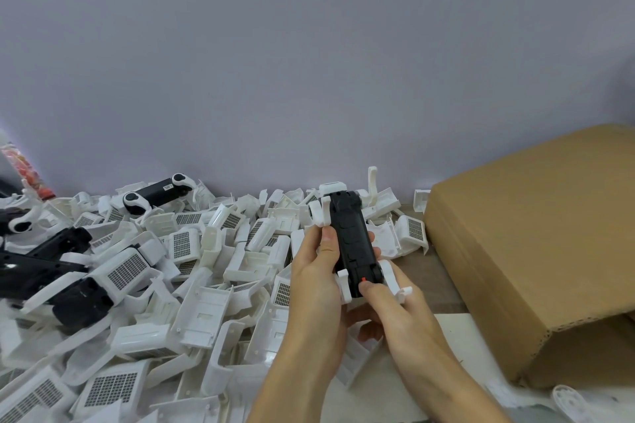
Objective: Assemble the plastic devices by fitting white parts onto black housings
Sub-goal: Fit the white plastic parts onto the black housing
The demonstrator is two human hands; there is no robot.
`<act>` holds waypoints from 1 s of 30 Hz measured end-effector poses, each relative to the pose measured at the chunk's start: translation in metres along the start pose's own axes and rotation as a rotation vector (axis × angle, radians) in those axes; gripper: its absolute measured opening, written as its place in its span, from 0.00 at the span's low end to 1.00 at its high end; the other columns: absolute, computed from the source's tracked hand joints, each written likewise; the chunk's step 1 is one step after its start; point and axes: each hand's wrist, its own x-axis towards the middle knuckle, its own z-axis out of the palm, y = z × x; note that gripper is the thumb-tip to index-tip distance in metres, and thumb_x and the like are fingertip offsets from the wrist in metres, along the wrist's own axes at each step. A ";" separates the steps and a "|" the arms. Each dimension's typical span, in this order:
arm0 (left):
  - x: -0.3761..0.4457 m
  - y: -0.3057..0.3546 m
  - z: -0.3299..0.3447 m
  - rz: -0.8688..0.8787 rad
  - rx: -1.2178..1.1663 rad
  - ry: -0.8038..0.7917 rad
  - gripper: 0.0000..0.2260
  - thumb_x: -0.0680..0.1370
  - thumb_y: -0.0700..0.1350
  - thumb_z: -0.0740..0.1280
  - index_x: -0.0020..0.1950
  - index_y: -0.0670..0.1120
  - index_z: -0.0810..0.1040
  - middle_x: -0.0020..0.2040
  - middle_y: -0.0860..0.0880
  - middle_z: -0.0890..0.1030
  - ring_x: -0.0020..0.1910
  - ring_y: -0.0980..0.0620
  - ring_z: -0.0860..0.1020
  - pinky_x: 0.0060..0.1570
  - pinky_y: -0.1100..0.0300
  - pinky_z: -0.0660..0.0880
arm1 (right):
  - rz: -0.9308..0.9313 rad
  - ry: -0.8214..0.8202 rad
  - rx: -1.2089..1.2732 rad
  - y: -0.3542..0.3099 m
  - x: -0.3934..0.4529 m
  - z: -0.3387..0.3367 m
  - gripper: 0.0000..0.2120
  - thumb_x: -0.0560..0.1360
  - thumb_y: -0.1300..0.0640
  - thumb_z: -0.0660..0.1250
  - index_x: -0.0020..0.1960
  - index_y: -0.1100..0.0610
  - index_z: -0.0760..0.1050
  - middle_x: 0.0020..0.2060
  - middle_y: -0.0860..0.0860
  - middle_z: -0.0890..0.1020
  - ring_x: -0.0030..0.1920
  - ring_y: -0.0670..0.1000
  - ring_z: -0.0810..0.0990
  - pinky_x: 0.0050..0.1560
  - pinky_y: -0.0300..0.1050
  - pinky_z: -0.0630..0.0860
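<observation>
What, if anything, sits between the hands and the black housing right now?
Nothing visible does. The left hand already grips the black housing along its left side, and the right hand holds its near end, thumb by the orange button. The white arms stick out beside the hands.

black housing (352,240) with white legs, held above white parts (206,285)

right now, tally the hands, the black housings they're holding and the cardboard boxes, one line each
hands: 2 (left hand, right hand)
black housing, held by both: 1
cardboard box: 1
total: 4
</observation>
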 end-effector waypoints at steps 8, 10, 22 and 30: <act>0.001 0.005 -0.005 -0.116 -0.293 0.032 0.15 0.79 0.50 0.63 0.55 0.41 0.82 0.47 0.39 0.81 0.45 0.40 0.77 0.48 0.45 0.72 | 0.015 -0.104 0.038 0.004 -0.001 -0.005 0.18 0.70 0.47 0.66 0.59 0.44 0.81 0.50 0.53 0.86 0.47 0.51 0.82 0.41 0.44 0.72; 0.001 0.007 -0.006 -0.113 -0.465 0.031 0.15 0.76 0.47 0.62 0.53 0.39 0.82 0.46 0.38 0.81 0.42 0.41 0.79 0.47 0.48 0.74 | -0.016 -0.148 0.028 0.002 -0.001 -0.007 0.19 0.70 0.51 0.63 0.59 0.43 0.81 0.51 0.54 0.85 0.47 0.51 0.82 0.41 0.42 0.72; 0.007 0.009 -0.012 0.064 -0.486 0.082 0.22 0.72 0.37 0.67 0.66 0.43 0.75 0.51 0.39 0.84 0.44 0.45 0.82 0.39 0.54 0.80 | -0.144 0.168 -0.047 0.000 -0.001 -0.006 0.19 0.67 0.57 0.61 0.55 0.44 0.78 0.46 0.50 0.85 0.44 0.51 0.83 0.43 0.43 0.73; 0.008 0.001 -0.009 0.201 -0.183 0.077 0.22 0.63 0.44 0.78 0.57 0.54 0.83 0.50 0.43 0.86 0.45 0.45 0.85 0.44 0.52 0.82 | -0.375 0.252 -0.119 -0.005 -0.007 -0.006 0.17 0.72 0.54 0.61 0.57 0.39 0.78 0.52 0.42 0.81 0.56 0.46 0.79 0.50 0.33 0.73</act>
